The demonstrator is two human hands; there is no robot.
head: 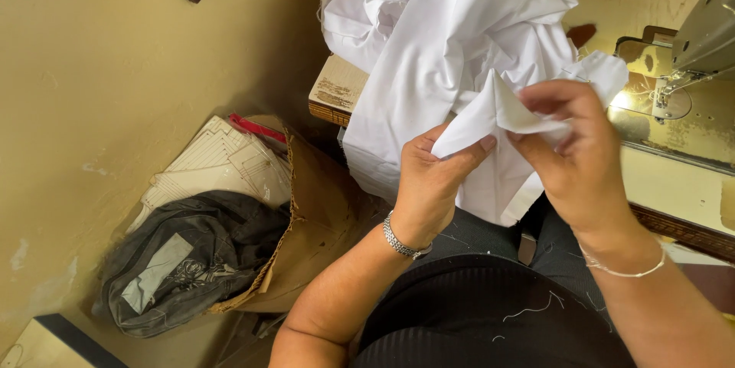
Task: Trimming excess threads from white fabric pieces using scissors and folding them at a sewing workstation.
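Observation:
A large white garment (pixel 452 31) is heaped on the sewing table and hangs down over my lap. My left hand (pixel 430 176), with a metal bracelet at the wrist, pinches a folded white corner of the cloth (pixel 490 111) from below. My right hand (pixel 570 150), with a thin bangle on the wrist, grips the same piece from the right, fingers curled over it. Both hands hold the cloth in front of my body, just left of the sewing machine.
The sewing machine's head and needle area (pixel 674 85) stand on the pale table (pixel 674 184) at the right. On the floor at the left are a torn cardboard box (pixel 306 207), a dark bag (pixel 184 261) and white paper patterns (pixel 222 161).

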